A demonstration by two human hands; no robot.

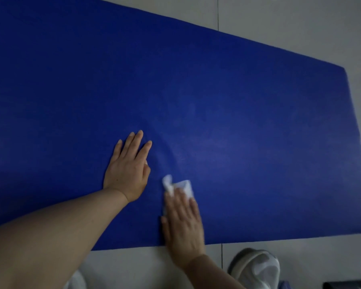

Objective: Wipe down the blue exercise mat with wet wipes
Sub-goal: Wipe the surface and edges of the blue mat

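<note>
The blue exercise mat [238, 97] lies flat on a pale tiled floor and fills most of the view. My left hand [127, 167] rests palm down on the mat near its front edge, fingers straight and spread. To its right, my right hand [182, 224] presses a white wet wipe [181, 185] flat against the mat with straight fingers. The crumpled wipe sticks out beyond my fingertips. A faint damp sheen shows on the mat above the wipe.
Pale grey floor tiles [279, 24] surround the mat at the back, right and front. A white shoe [254, 268] stands on the floor at the bottom right. A dark object [346, 284] sits at the bottom right corner.
</note>
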